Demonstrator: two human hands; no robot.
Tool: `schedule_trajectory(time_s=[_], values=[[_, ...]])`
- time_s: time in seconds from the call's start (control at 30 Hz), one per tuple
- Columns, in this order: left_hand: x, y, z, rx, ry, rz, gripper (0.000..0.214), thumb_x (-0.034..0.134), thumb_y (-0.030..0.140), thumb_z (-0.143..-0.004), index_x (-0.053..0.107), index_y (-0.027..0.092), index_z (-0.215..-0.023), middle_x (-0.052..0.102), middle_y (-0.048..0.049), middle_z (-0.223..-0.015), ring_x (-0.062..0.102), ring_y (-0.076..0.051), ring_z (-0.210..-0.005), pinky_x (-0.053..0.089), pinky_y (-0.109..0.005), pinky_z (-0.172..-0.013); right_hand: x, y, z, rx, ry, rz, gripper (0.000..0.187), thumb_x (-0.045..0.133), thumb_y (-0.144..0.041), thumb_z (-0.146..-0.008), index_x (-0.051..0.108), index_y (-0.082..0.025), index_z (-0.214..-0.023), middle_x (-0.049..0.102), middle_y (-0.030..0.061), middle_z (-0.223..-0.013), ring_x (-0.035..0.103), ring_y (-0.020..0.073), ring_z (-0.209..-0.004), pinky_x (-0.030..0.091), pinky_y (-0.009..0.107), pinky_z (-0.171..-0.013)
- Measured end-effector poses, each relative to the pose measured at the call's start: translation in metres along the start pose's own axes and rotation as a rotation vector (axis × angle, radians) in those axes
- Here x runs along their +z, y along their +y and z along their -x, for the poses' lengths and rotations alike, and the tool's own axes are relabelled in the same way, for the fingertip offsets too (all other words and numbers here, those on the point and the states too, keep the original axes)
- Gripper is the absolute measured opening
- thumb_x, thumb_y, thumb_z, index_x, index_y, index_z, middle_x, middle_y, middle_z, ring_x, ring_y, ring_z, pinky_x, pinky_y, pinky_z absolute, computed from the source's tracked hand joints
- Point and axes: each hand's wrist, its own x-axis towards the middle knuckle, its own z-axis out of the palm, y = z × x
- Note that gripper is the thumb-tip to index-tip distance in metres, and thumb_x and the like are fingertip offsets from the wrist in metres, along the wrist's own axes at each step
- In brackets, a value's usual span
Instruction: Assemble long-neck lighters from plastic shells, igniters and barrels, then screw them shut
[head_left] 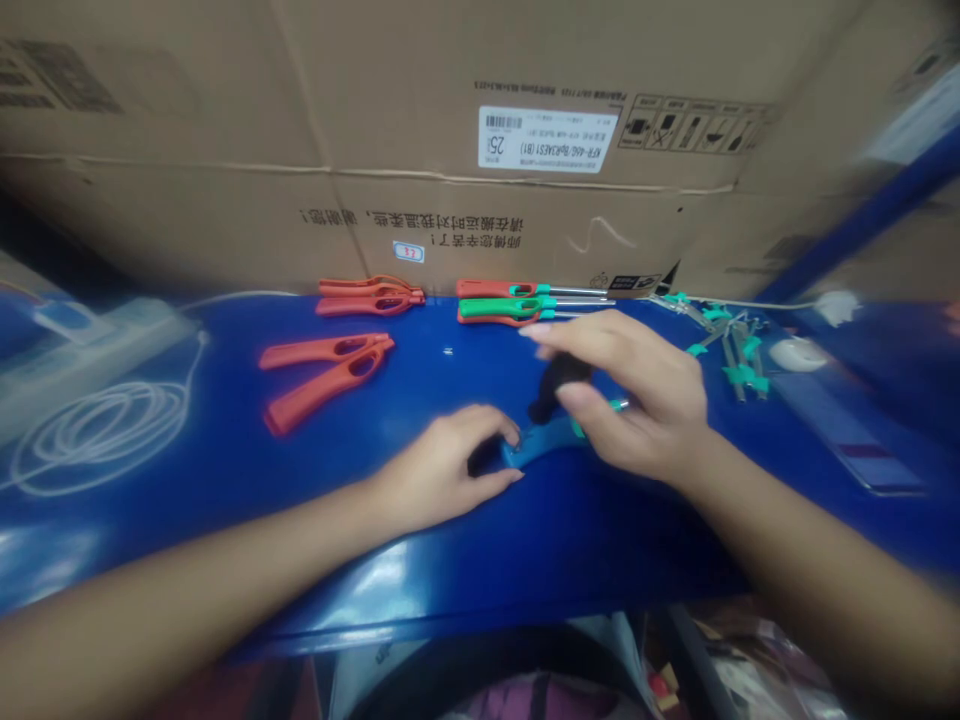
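On the blue tabletop lies a blue lighter (547, 442), its handle end toward my left hand (457, 460). The thumb and fingers of that hand close around the handle end. My right hand (637, 390) is above the lighter's other end and pinches a short black tool (559, 385), blurred but shaped like a stubby screwdriver. Its lower tip is close over the lighter; whether they touch I cannot tell. A teal-green piece with a bit of metal tube (619, 405) shows beside the right fingers, and the rest of it is hidden by the hand.
Orange lighter handles (330, 385) lie at left, with more (367, 298) behind. Lighters with metal tubes (499, 307) line the cardboard box (405, 120). Metal parts with teal pieces (742, 375) and a phone (855, 435) lie right. A coiled white cable (112, 440) sits by a power strip (90, 350).
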Motion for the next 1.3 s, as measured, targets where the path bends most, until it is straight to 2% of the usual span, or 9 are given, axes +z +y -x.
schedule_trajectory(time_s=[0.13,0.3,0.43,0.5,0.63,0.8,0.97,1.13,1.3], values=[[-0.0003,0.0000,0.0007,-0.014,-0.005,-0.001,0.020,0.073,0.023,-0.087,0.061,0.020,-0.103,0.069,-0.0020,-0.105,0.065,-0.018,-0.100,0.050,-0.031,-0.091,-0.0003,-0.0019,0.0008,0.167,-0.144,-0.225,0.041,0.045,-0.025,-0.103,0.050,-0.026,-0.144,0.068,0.0075,-0.123,0.068,0.0132,-0.072,0.059,0.028,-0.061],[0.0000,-0.0009,0.0013,0.014,-0.003,0.007,0.020,0.071,0.024,-0.089,0.061,0.021,-0.105,0.068,-0.0027,-0.109,0.064,-0.019,-0.104,0.050,-0.032,-0.093,-0.0009,-0.0011,0.0003,-0.043,0.050,0.108,0.034,0.069,-0.028,-0.091,0.067,-0.026,-0.125,0.074,0.0057,-0.098,0.067,0.0188,-0.078,0.059,0.033,-0.072],[0.0004,-0.0010,0.0010,0.007,-0.016,0.005,0.019,0.071,0.025,-0.089,0.061,0.020,-0.104,0.068,-0.0028,-0.108,0.064,-0.019,-0.103,0.050,-0.032,-0.094,-0.0008,-0.0029,-0.0007,0.093,-0.071,-0.055,0.041,0.044,-0.020,-0.102,0.054,-0.024,-0.141,0.069,0.0095,-0.122,0.068,0.0203,-0.098,0.060,0.035,-0.080],[0.0006,-0.0012,0.0010,0.007,-0.010,-0.002,0.020,0.072,0.025,-0.088,0.061,0.020,-0.104,0.068,-0.0020,-0.107,0.065,-0.018,-0.102,0.050,-0.031,-0.092,-0.0005,-0.0025,-0.0011,0.123,-0.060,-0.124,0.035,0.050,-0.022,-0.100,0.061,-0.023,-0.133,0.071,0.0082,-0.113,0.068,0.0190,-0.092,0.059,0.033,-0.074],[0.0006,-0.0014,0.0011,0.020,0.009,-0.006,0.022,0.072,0.023,-0.088,0.061,0.021,-0.106,0.069,-0.0015,-0.110,0.065,-0.017,-0.103,0.050,-0.029,-0.092,-0.0032,-0.0002,-0.0018,-0.069,0.057,0.056,0.024,0.070,-0.028,-0.090,0.071,-0.021,-0.114,0.072,0.0055,-0.090,0.068,0.0195,-0.083,0.057,0.032,-0.076],[0.0009,-0.0013,0.0013,0.003,0.006,-0.002,0.022,0.073,0.024,-0.087,0.062,0.020,-0.106,0.069,-0.0021,-0.107,0.065,-0.018,-0.101,0.050,-0.030,-0.091,-0.0065,-0.0066,-0.0024,0.104,-0.245,-0.161,0.045,0.041,-0.024,-0.104,0.045,-0.022,-0.148,0.066,0.0092,-0.129,0.069,0.0181,-0.098,0.058,0.031,-0.081],[0.0013,-0.0018,0.0009,0.019,0.013,-0.013,0.024,0.073,0.023,-0.087,0.062,0.020,-0.109,0.069,-0.0023,-0.109,0.065,-0.017,-0.102,0.051,-0.029,-0.091,-0.0028,-0.0062,-0.0009,-0.019,-0.023,-0.007,0.034,0.071,-0.028,-0.090,0.067,-0.023,-0.123,0.074,0.0041,-0.094,0.067,0.0164,-0.077,0.058,0.028,-0.069],[0.0013,-0.0028,0.0010,0.002,0.001,-0.006,0.021,0.072,0.025,-0.088,0.062,0.021,-0.105,0.069,-0.0014,-0.107,0.066,-0.018,-0.101,0.050,-0.030,-0.092,-0.0002,-0.0020,0.0008,0.119,-0.105,-0.251,0.041,0.046,-0.025,-0.103,0.052,-0.022,-0.143,0.072,0.0074,-0.111,0.065,0.0120,-0.067,0.058,0.028,-0.062],[0.0012,-0.0023,0.0012,0.019,0.003,0.011,0.023,0.072,0.024,-0.088,0.061,0.021,-0.108,0.069,-0.0024,-0.113,0.065,-0.018,-0.106,0.050,-0.031,-0.094,0.0002,-0.0012,-0.0007,-0.014,0.055,-0.052,0.031,0.075,-0.027,-0.087,0.070,-0.022,-0.117,0.070,0.0028,-0.081,0.062,0.0150,-0.067,0.056,0.029,-0.063]])
